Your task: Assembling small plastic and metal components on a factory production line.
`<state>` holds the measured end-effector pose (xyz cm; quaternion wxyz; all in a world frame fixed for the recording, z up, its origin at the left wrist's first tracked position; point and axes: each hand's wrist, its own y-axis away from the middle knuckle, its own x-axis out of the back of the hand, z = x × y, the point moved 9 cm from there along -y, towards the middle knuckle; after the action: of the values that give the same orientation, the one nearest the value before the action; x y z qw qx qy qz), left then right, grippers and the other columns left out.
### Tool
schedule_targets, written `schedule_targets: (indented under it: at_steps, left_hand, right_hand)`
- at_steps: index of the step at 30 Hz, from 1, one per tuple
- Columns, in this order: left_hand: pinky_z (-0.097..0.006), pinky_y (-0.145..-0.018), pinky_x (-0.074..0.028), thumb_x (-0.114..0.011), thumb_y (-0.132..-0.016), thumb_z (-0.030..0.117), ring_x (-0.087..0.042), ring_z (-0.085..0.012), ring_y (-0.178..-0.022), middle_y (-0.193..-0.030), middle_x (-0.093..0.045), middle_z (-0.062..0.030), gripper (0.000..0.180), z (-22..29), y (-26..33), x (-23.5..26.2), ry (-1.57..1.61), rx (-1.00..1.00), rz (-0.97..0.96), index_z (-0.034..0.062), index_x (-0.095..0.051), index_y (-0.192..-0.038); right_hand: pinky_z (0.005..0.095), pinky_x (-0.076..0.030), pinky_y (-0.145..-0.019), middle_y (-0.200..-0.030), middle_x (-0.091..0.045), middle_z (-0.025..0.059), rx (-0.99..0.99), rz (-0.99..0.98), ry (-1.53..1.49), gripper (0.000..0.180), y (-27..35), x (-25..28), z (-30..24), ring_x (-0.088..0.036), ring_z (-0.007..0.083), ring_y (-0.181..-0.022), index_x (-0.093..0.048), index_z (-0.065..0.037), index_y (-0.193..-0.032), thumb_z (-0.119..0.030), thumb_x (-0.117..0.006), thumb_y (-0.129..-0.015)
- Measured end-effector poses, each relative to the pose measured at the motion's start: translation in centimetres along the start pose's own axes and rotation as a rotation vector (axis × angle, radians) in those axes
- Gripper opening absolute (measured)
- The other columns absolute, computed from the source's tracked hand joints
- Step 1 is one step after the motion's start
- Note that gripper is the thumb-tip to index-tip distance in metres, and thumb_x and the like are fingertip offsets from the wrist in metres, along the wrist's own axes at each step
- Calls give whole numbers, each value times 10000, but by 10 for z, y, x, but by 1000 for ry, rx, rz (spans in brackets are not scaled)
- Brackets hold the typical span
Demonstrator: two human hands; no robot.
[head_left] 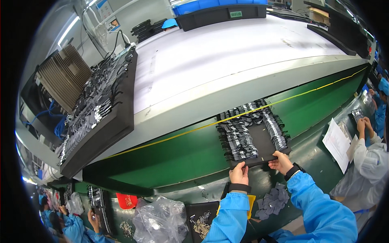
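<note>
My left hand (pixel 239 175) and my right hand (pixel 281 163) both grip the near edge of a flat black foam tray (pixel 260 141), thumbs on top. Dense rows of small grey, shiny parts with short black leads (pixel 240 142) cover its left, far and right sides. Bare foam shows in the near middle, with a few small pale bits on it. The tray lies over the green surface (pixel 178 154) below the white shelf. A thin yellow cord (pixel 198 130) crosses over the tray's far part. The undersides of my fingers are hidden.
A large foam board of similar parts (pixel 99 95) overhangs the white shelf (pixel 227 77) at left. Below are a clear plastic bag (pixel 161 222), a red bin (pixel 127 201) and grey pieces (pixel 274 201). Co-workers sit left and right, one beside white paper sheets (pixel 337 143).
</note>
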<state>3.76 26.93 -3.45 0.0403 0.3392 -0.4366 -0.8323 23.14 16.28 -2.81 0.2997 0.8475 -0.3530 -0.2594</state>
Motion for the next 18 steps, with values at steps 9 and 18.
schedule_targets:
  at_steps: [9,18]
  left_hand:
    - [-357,-775,-457,-613,-730,0,-494,-247,-873,-940,-501,-108,206,83,19,81,42,12,101,54,-511,-901]
    - [-322,-666,-456,-634,-697,46,-489,-192,-781,-847,-522,-55,182,166,44,156,33,-104,188,103,-535,-838]
  right_hand:
    - [348,-515,-589,-829,-605,178,-129,-181,91,358,28,-98,48,-636,274,-677,-468,14,-1019,-264,-532,-802]
    - [253,-302,-372,-742,-553,93,-401,-280,-12,213,70,-176,110,-390,93,-423,-451,-48,-924,-195,-574,-832]
